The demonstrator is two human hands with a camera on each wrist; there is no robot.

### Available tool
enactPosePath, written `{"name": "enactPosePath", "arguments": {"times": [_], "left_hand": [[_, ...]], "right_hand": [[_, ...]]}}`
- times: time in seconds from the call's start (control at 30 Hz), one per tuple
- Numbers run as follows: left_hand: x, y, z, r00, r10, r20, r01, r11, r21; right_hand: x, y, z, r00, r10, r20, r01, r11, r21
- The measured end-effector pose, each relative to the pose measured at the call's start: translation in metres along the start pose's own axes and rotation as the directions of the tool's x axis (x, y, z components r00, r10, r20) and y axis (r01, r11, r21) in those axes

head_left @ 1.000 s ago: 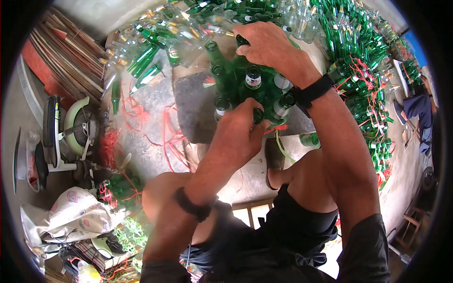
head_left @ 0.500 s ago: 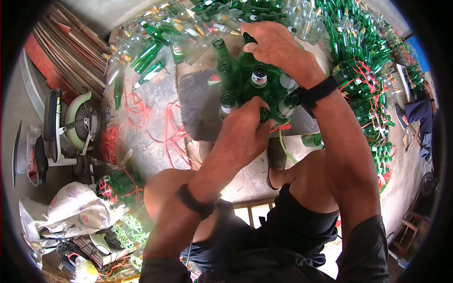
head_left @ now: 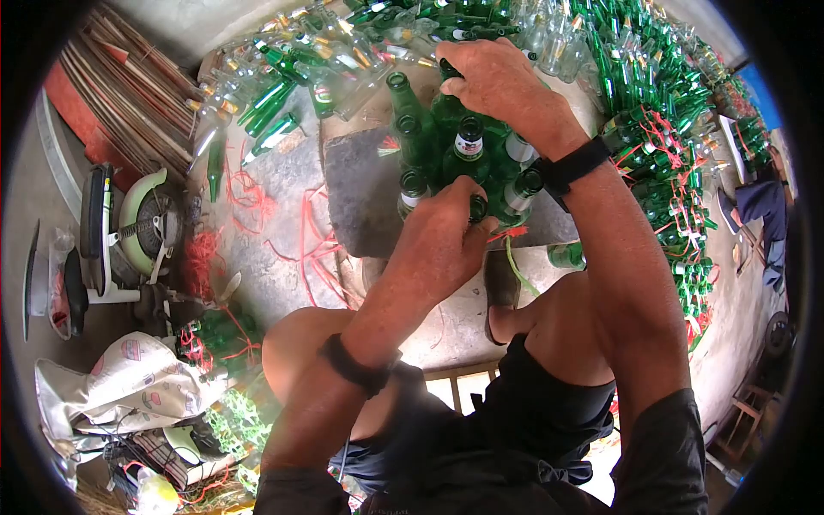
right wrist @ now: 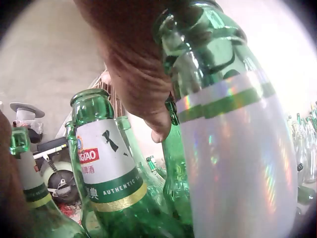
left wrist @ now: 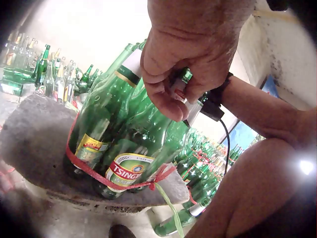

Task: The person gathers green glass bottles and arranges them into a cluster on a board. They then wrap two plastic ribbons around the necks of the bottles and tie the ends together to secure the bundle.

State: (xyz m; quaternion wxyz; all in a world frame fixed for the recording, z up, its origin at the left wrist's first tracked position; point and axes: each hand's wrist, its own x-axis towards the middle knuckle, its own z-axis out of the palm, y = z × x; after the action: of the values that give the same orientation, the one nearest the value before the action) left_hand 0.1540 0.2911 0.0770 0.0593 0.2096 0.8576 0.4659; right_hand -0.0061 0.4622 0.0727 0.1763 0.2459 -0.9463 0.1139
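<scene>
a tight bunch of green bottles (head_left: 421, 157) is stood upright on a gray slab (head_left: 362, 225), with a red string (left wrist: 88, 172) wrapped around it. the neck of a near bottle (head_left: 478, 208) is gripped by the left hand (head_left: 442, 227), and the top of a far bottle (head_left: 447, 69) is held by the right hand (head_left: 506, 81). behind them, more bottles (head_left: 618, 73) are heaped on the floor (head_left: 275, 184), and flat sheets (head_left: 124, 94) are stacked at one side.
</scene>
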Motion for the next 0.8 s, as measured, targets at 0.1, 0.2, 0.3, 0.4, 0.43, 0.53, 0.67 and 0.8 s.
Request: {"name": "enactPosePath", "arguments": {"times": [0.1,0.2,0.3,0.4,0.43,0.53,0.67,0.8], "left_hand": [[-0.001,-0.001,0.001,1.0,0.001,-0.008,-0.001,1.0,0.003],[-0.001,-0.007,0.005,0.999,0.025,-0.042,-0.025,1.0,0.001],[-0.002,-0.005,0.003,0.999,0.013,-0.038,-0.013,1.0,-0.001],[-0.002,-0.007,0.002,1.0,-0.005,-0.017,0.005,1.0,-0.009],[-0.002,-0.008,0.003,1.0,0.001,-0.017,-0.001,1.0,-0.014],[-0.003,-0.008,0.002,1.0,0.004,-0.014,-0.003,0.999,0.032],[-0.003,-0.008,0.003,1.0,0.005,-0.022,-0.005,1.0,0.021],[-0.002,-0.008,0.002,1.0,-0.012,-0.011,0.013,1.0,0.017]], "right_hand": [[-0.003,-0.001,-0.002,0.997,0.047,0.058,-0.046,0.999,-0.012],[-0.007,0.0,-0.003,0.997,0.067,0.045,-0.067,0.998,-0.006],[-0.009,-0.001,-0.016,0.999,0.05,-0.017,-0.05,0.999,0.02],[-0.009,-0.007,-0.044,0.997,0.054,0.056,-0.055,0.998,0.016],[-0.011,-0.011,-0.053,0.985,0.075,0.154,-0.073,0.997,-0.02],[-0.026,-0.025,-0.066,0.995,-0.083,0.058,0.083,0.996,0.014],[-0.037,-0.036,-0.067,0.993,-0.11,0.049,0.107,0.992,0.068],[-0.045,-0.029,-0.061,0.983,-0.076,0.165,0.061,0.994,0.092]]}}
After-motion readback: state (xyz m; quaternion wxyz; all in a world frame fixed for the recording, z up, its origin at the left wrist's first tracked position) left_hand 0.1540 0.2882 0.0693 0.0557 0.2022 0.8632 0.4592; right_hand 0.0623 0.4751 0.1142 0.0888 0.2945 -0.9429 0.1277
